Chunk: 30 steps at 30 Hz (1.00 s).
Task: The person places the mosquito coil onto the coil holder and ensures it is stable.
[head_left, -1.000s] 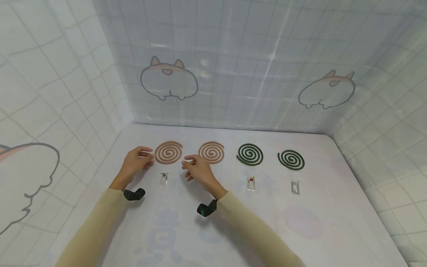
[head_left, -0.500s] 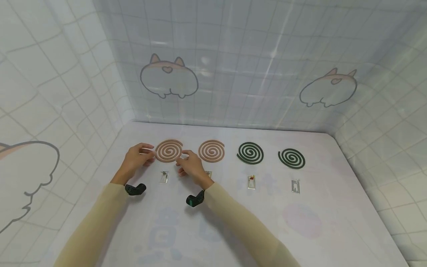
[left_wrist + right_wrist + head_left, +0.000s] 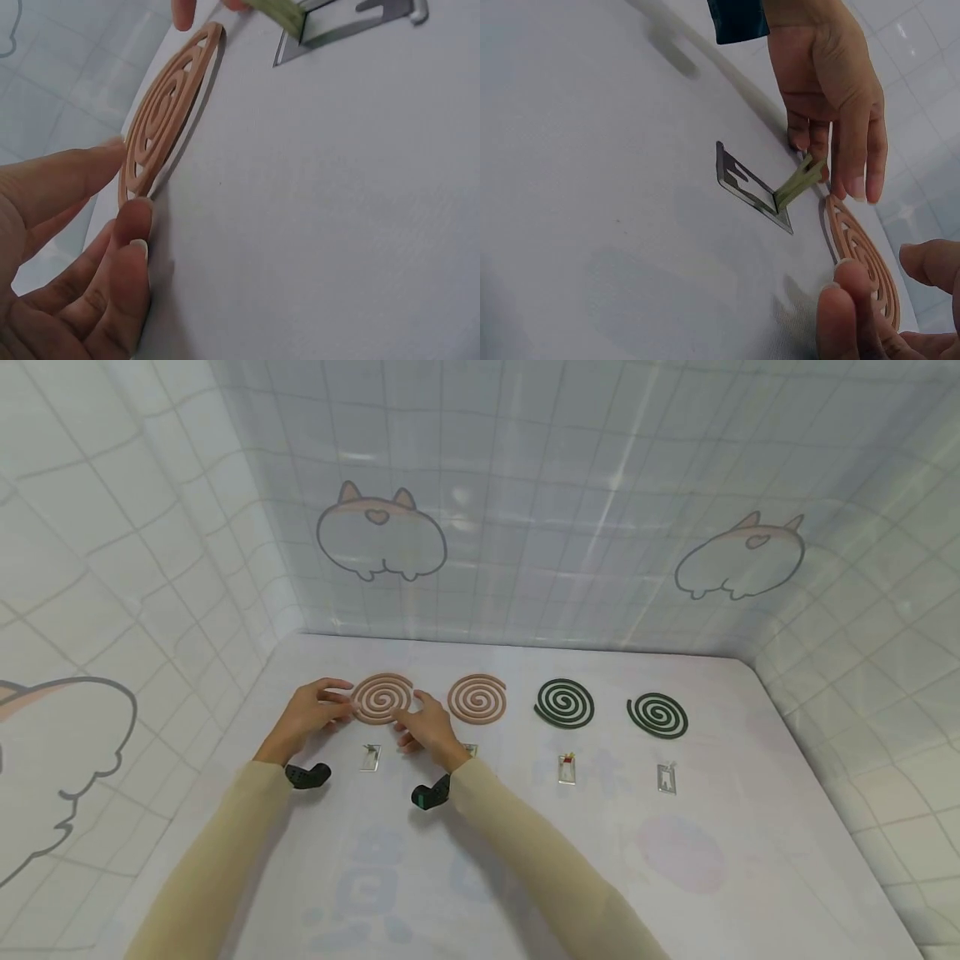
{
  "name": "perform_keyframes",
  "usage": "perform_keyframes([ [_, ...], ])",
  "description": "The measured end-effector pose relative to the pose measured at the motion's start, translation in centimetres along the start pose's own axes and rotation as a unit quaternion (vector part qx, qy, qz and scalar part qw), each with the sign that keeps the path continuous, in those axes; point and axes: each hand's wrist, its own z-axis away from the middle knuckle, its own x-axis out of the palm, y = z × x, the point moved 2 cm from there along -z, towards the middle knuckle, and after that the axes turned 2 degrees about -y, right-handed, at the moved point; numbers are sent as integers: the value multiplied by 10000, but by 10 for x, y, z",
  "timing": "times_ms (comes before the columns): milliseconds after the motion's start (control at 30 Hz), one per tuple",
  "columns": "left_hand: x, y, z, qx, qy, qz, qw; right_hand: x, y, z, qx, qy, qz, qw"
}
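Observation:
A brown mosquito coil (image 3: 382, 700) lies flat at the left end of a row. My left hand (image 3: 311, 710) is at its left edge; in the left wrist view a fingertip reaches the coil's rim and curved fingers (image 3: 124, 277) lie beside its near end. My right hand (image 3: 427, 727) is at the lower right edge, thumb overlapping the rim in the head view. In the right wrist view its thumb and fingers (image 3: 836, 315) stand spread around the coil's end, nothing lifted. A small metal coil stand (image 3: 371, 758) with a bent-up tab lies just below.
To the right lie another brown coil (image 3: 477, 699) and two green coils, the nearer (image 3: 564, 703) and the farther (image 3: 657, 716). Further metal stands lie below them, one (image 3: 567, 769) with a red and yellow tab, one plain (image 3: 666, 778). Tiled-print walls surround the table (image 3: 570, 877).
My right hand has moved left from beside the second brown coil to the first coil's right edge. My left hand has shifted slightly toward the coil's left edge. The coils keep their places.

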Motion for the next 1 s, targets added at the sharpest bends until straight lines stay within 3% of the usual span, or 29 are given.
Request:
perform_keyframes([
  [367,0,-3,-6,-123,38,-692,9975,-6,1,-7,245,-456,-812,9953],
  [667,-2,-7,-2,-78,26,-601,9982,4,0,-5,-145,623,-715,9954],
  [1000,0,-6,3,-155,-242,-365,9989,9,2,-4,-463,1099,-789,9897],
])
